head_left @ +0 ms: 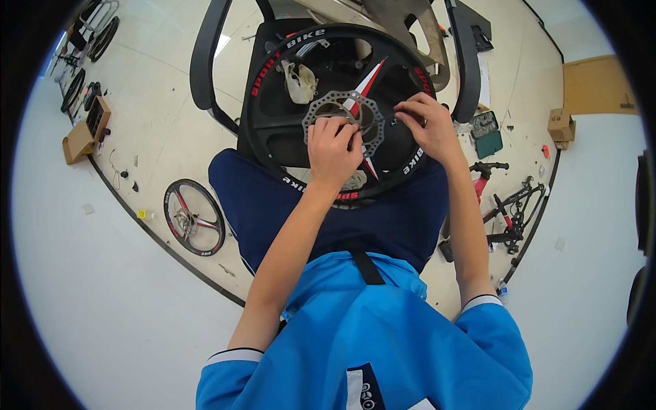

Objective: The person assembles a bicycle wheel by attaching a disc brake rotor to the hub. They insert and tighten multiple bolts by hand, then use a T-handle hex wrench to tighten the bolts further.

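A black bicycle wheel (257, 130) with red and white markings lies flat across my thighs and a chair seat. At its hub sits a silver, perforated brake disc (328, 100). My left hand (333, 152) rests over the disc's near side, thumb and fingers drawn together by the hub; what they pinch is hidden. To the right, above the rim, my right hand (427, 126) pinches a thin dark rod (383, 120), which looks like a hex key. It slants toward the left fingertips. Whether its tip sits in a bolt cannot be seen.
A black chair's armrests (207, 58) flank the wheel. A crumpled whitish bag (299, 82) shows through a wheel opening. Another wheel (194, 217) lies on the floor at left. Bike frame parts (511, 215), a green case (488, 144) and a cardboard box (561, 126) are at right.
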